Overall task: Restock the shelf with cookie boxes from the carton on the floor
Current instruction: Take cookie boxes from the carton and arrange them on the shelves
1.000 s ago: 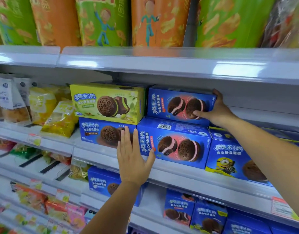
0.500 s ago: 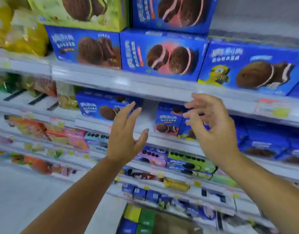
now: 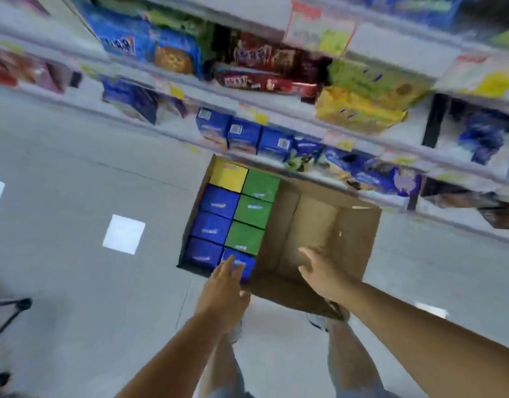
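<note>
An open brown carton (image 3: pixel 354 234) stands on the floor in front of the shelving. Its left half holds several upright cookie boxes: blue ones (image 3: pixel 217 202), green ones (image 3: pixel 249 211) and a yellow one (image 3: pixel 229 175). The right half shows bare cardboard. My left hand (image 3: pixel 223 288) reaches down with straight fingers over the nearest blue box (image 3: pixel 244 264) and holds nothing. My right hand (image 3: pixel 319 270) hangs over the bare half of the carton, fingers loose, holding nothing. The view is blurred by motion.
Lower shelves (image 3: pixel 290 113) run across the top, packed with blue, brown and yellow snack packs. Grey tiled floor (image 3: pixel 75 282) spreads to the left. A dark stand leg (image 3: pixel 9 311) shows at the left edge. My legs and a shoe (image 3: pixel 316 321) are below the carton.
My view swung down from the upper shelves to the floor carton. Both hands left the stacked boxes on the shelf and dropped toward the carton, holding nothing.
</note>
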{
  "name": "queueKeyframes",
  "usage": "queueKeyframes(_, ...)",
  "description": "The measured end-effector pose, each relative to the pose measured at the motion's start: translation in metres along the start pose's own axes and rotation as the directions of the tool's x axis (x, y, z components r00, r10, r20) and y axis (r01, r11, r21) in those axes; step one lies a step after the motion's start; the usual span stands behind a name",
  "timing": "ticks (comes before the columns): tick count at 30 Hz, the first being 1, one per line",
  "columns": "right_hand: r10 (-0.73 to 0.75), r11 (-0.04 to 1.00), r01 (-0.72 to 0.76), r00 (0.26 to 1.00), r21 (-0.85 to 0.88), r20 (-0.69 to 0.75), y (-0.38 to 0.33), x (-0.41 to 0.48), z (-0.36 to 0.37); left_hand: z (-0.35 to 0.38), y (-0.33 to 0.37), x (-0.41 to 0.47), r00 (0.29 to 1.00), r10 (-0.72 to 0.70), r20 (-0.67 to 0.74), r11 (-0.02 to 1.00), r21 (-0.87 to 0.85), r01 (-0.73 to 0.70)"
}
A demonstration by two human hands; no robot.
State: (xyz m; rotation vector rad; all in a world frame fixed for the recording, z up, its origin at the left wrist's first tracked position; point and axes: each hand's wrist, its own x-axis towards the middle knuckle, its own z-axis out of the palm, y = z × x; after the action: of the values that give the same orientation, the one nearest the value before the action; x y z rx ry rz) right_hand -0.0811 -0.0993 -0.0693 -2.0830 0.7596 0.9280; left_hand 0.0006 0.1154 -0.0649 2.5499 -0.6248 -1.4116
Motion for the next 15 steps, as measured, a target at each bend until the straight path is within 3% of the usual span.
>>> queueKeyframes(7, -0.057, 0.978, 0.067, 0.997, -0.196, 0.053, 0.022, 0.115, 0.107, 0.064, -0.084, 0.102, 0.996, -0.059, -0.071, 0.997, 0.049, 0.063)
queueKeyframes(12, -0.257, 0.937, 0.179, 0.935, -0.301, -0.244, 0.002, 0.169, 0.158, 0.071, -0.123, 0.147, 0.991, 0.034, -0.131, 0.983, 0.183, -0.009)
queueKeyframes(15, -0.280, 0.888, 0.120, 0.907, -0.443, -0.314, 0.008, 0.181, 0.175, 0.075, -0.136, 0.158, 0.992, 0.057, -0.110, 0.980, 0.196, -0.034)
